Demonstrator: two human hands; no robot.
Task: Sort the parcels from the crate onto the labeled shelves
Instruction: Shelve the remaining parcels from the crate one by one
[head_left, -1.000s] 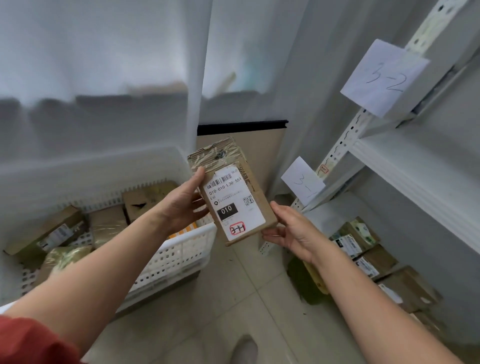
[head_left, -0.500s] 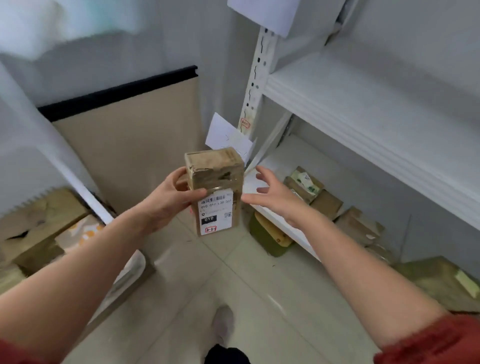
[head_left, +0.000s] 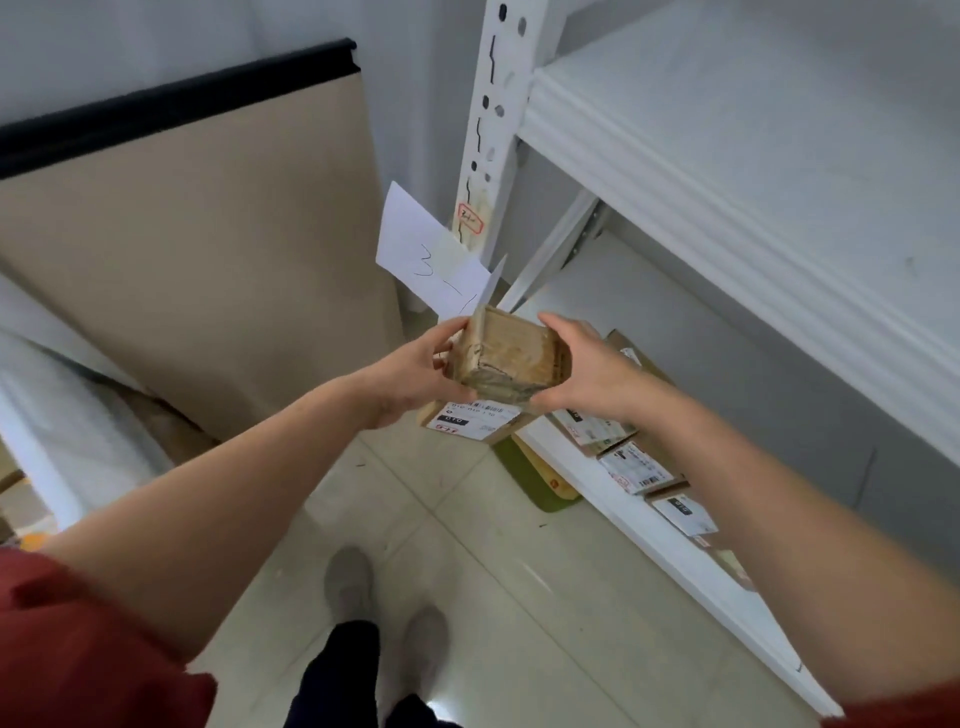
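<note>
Left hand (head_left: 415, 371): arm stretched forward, fingers and thumb curled round the left side of the parcel (head_left: 511, 353).
Right hand (head_left: 587, 371): arm stretched forward, fingers and thumb clasping the parcel's right side.
Parcel: brown taped box, held in the air between both hands just in front of the lower shelf (head_left: 649, 540), below the paper label (head_left: 431, 254) marked 3-1. Its taped end faces the camera and its printed sticker faces down.
Change from half a second ago: the right hand was spread open, clear of the parcel, which stood upright with its sticker facing the camera.

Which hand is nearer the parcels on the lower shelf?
Right. The right hand grips the held parcel on its shelf side, just above the shelf parcels; the left hand grips the opposite side, over the floor.
</note>
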